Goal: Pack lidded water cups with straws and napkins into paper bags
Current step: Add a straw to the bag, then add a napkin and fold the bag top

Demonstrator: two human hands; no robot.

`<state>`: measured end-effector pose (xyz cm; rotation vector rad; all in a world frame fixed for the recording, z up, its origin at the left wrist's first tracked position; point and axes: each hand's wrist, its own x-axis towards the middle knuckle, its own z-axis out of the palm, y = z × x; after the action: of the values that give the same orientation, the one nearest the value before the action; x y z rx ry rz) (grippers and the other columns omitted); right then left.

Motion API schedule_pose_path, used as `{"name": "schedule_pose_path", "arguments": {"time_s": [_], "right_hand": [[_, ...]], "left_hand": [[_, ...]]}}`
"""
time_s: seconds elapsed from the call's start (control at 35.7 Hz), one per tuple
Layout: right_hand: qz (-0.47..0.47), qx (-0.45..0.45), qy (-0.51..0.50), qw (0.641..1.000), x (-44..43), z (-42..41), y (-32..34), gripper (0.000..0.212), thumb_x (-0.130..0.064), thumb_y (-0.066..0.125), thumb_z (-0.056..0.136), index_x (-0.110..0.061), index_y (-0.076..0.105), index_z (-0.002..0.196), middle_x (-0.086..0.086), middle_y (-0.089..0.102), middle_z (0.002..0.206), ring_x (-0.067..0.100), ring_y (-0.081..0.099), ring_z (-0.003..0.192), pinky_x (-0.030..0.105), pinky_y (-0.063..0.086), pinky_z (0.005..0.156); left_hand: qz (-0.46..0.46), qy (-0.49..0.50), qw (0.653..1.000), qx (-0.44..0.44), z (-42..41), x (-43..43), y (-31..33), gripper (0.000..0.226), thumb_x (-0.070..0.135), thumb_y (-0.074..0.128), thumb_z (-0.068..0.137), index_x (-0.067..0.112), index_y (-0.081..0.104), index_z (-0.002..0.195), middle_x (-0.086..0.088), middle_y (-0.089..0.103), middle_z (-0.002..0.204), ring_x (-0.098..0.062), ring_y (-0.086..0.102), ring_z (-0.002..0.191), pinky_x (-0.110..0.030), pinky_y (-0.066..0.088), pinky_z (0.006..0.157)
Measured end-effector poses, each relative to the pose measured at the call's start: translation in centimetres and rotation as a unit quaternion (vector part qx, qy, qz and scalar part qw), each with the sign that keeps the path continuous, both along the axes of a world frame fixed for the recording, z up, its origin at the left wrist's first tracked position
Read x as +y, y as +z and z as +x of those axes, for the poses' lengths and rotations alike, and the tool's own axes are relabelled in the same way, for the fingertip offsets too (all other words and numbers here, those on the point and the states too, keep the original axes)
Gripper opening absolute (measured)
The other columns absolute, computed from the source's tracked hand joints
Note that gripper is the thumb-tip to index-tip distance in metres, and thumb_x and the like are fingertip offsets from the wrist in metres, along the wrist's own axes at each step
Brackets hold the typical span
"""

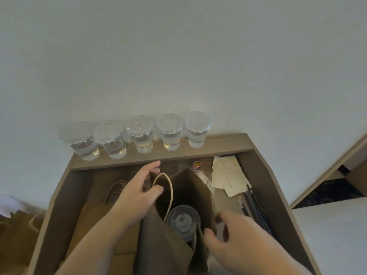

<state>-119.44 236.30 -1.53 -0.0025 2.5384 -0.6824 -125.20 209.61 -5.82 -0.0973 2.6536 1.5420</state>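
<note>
An open brown paper bag [158, 245] stands on the desk in front of me. A lidded water cup [183, 220] sits upright inside it. My left hand [137, 193] pinches the bag's far left rim beside its cord handle [168, 193]. My right hand [236, 241] is at the bag's near right rim, fingers curled and blurred; I cannot tell whether it grips the paper. Several lidded water cups [168, 132] line the raised back ledge. Napkins [226, 175] lie at the right, with black straws [256, 207] in front of them.
A stack of flat paper bags [95, 221] with handles lies left of the open bag. A small jar of coloured clips [198, 166] stands behind it. The desk [264, 175] meets a white wall. More bags [17, 225] sit low at the far left.
</note>
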Motion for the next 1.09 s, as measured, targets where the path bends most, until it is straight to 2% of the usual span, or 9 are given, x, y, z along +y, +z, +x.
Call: {"name": "schedule_pose_path", "arguments": {"time_s": [0.14,0.25,0.39,0.62,0.73,0.9,1.01,1.04,1.09], "right_hand": [[-0.027,0.005,-0.012,1.000,1.6,-1.2,-2.0,0.034,-0.059,0.055,0.091,-0.030,0.071,0.085,-0.006,0.074,0.082,0.010,0.073,0.075,0.025,0.064,0.074],[-0.016,0.059,-0.001,0.998,3.4,-2.9,-2.4,0.034,-0.051,0.056,0.101,-0.029,0.071,0.079,-0.007,0.073,0.075,0.007,0.072,0.071,0.020,0.060,0.066],[-0.073,0.137,-0.003,0.988,3.8,-6.1,-2.6,0.036,-0.040,0.056,0.104,-0.022,0.073,0.078,0.002,0.072,0.075,0.012,0.071,0.068,0.029,0.063,0.068],[-0.300,0.080,-0.004,0.951,4.0,-12.7,-4.5,0.041,-0.060,0.047,0.107,-0.041,0.081,0.093,-0.016,0.075,0.088,0.000,0.068,0.080,0.024,0.049,0.074],[-0.314,0.053,-0.111,0.941,4.2,-17.1,-9.1,0.034,-0.040,0.052,0.111,-0.027,0.081,0.101,-0.003,0.076,0.086,0.015,0.069,0.081,0.029,0.053,0.071],[-0.180,0.103,-0.095,0.974,2.4,-22.4,-15.2,0.025,-0.023,0.062,0.105,-0.024,0.074,0.127,-0.002,0.073,0.113,0.005,0.062,0.087,0.025,0.050,0.076],[-0.146,0.074,-0.091,0.982,1.3,-25.1,-17.1,0.026,-0.021,0.060,0.106,-0.020,0.078,0.124,0.007,0.076,0.121,0.027,0.068,0.107,0.040,0.057,0.099],[-0.139,0.077,-0.087,0.984,1.0,-25.6,-17.6,0.024,-0.021,0.061,0.105,-0.019,0.080,0.120,0.008,0.076,0.121,0.029,0.068,0.109,0.040,0.056,0.100],[-0.135,0.087,-0.075,0.984,0.5,-26.1,-18.0,0.020,-0.021,0.064,0.104,-0.016,0.082,0.112,0.010,0.078,0.118,0.032,0.070,0.110,0.036,0.056,0.096]], "left_hand": [[-0.035,-0.032,0.999,-0.002,0.7,1.0,0.0,0.057,0.030,0.068,0.101,0.071,0.043,0.131,0.030,0.065,0.115,0.011,0.062,0.108,-0.021,0.051,0.089],[-0.068,0.012,0.998,-0.009,2.3,1.9,0.8,0.054,0.038,0.064,0.100,0.068,0.036,0.135,0.022,0.069,0.104,0.002,0.067,0.099,-0.032,0.052,0.089],[-0.121,0.064,0.989,-0.049,5.4,2.9,2.4,0.074,0.057,0.063,0.095,0.063,0.015,0.150,0.011,0.050,0.149,-0.017,0.056,0.131,-0.046,0.044,0.114],[-0.184,-0.017,0.979,-0.082,9.5,5.7,4.8,0.112,0.111,0.042,0.046,0.069,0.009,0.145,0.033,0.015,0.161,0.007,0.031,0.139,-0.026,0.035,0.115],[-0.136,-0.031,0.984,-0.110,10.1,5.0,5.1,0.100,0.107,0.059,0.044,0.073,0.033,0.134,0.038,-0.005,0.160,0.005,0.007,0.154,-0.032,0.013,0.127],[-0.087,0.031,0.989,-0.118,11.2,3.9,5.8,0.094,0.089,0.082,0.050,0.081,0.035,0.130,0.041,0.006,0.158,0.012,0.016,0.147,-0.031,0.026,0.124],[0.053,0.039,0.995,-0.077,12.8,4.1,5.6,0.081,0.020,0.092,0.071,0.053,0.061,0.138,0.010,0.034,0.166,-0.015,0.035,0.152,-0.040,0.028,0.127],[0.069,0.069,0.994,-0.054,12.7,4.1,5.1,0.075,0.012,0.090,0.073,0.059,0.066,0.126,0.002,0.039,0.165,-0.020,0.034,0.154,-0.041,0.028,0.127],[0.032,0.037,0.996,-0.072,11.5,4.2,5.1,0.057,0.049,0.100,0.050,0.081,0.066,0.083,0.023,0.033,0.159,-0.009,0.028,0.153,-0.038,0.031,0.126]]}}
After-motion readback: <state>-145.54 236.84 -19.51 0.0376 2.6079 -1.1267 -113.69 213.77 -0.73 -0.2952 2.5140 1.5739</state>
